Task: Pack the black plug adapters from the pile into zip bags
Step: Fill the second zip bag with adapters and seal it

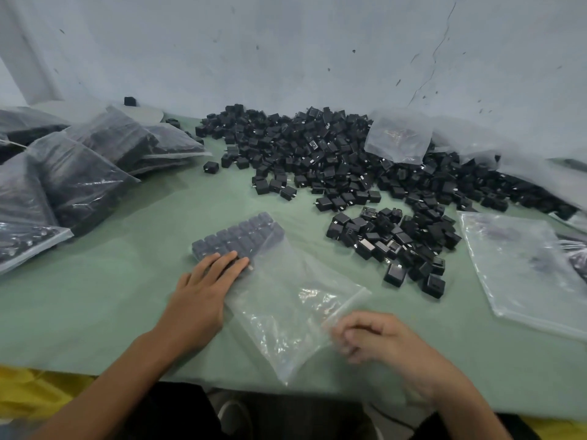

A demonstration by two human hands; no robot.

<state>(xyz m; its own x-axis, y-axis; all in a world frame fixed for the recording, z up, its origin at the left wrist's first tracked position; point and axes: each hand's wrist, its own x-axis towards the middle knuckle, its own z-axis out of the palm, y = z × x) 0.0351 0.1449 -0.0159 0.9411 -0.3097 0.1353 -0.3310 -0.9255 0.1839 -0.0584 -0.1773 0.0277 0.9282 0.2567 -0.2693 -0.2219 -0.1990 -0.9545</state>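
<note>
On the left lie full bags (79,173). They are soft, shiny plastic, puffed up with dark blocks inside, and they lean on each other. They rest on a smooth, pale green table (111,296).

The left hand (203,290) lies flat with straight fingers. It presses down on the far end of the zip bag (286,312) and holds nothing. Under its fingertips, inside the bag, sit black plug adapters (238,238). They are small, hard, boxy cubes, packed in neat rows. The block of rows runs from near-left to far-right.

The zip bag is thin, see-through and crinkly, and it lies flat on the table in front of the person. Its long side runs from the far left toward the near right. The near part looks flat, with no blocks in it.

The right hand (365,336) is at the bag's near right edge. Its fingers are curled and pinch the plastic, though this hand looks a bit blurry.

Farther back is the big pile (317,150) of loose black adapters, all jumbled, against a rough grey wall (286,42). A smaller heap (394,242) sits nearer, just right of the bag. A floppy clear bag (397,138) lies on the pile.

On the far right, flat clear bags (524,265) lie on the table.
</note>
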